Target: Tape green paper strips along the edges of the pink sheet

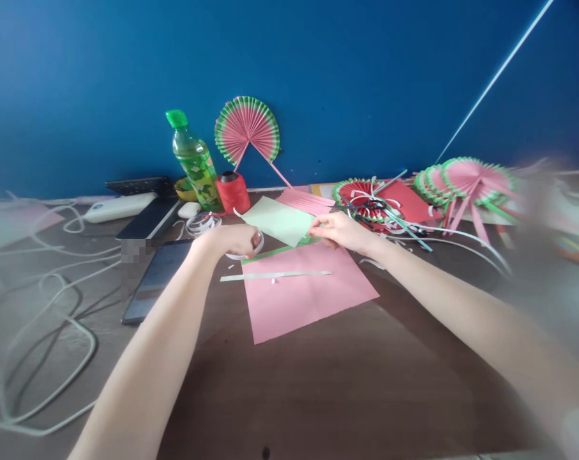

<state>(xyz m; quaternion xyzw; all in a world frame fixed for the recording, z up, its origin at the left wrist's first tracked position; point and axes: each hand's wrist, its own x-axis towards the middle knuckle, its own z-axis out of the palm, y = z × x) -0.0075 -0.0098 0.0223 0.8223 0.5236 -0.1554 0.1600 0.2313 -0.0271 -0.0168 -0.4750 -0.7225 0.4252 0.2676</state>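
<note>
My left hand (232,241) is closed around a small white roll of tape (258,244), held just above the far left corner of a pink sheet of paper (313,294). My right hand (336,231) is in a pinch over the far right corner of that sheet; whatever lies between its fingertips is too small to make out. A green strip (274,254) runs along the sheet's far edge. Across the pink paper lies a narrow pale strip (279,276) with a tiny white scrap. Between and behind both hands rests a pale green sheet (282,220).
A green bottle (196,166) and a red thread spool (233,193) stand at the back. One pleated paper fan (248,128) leans on the blue wall; more fans (471,182) lie right. Scissors (373,204) sit among paper scraps. Left are a tablet (157,281) and a looping cable (90,338).
</note>
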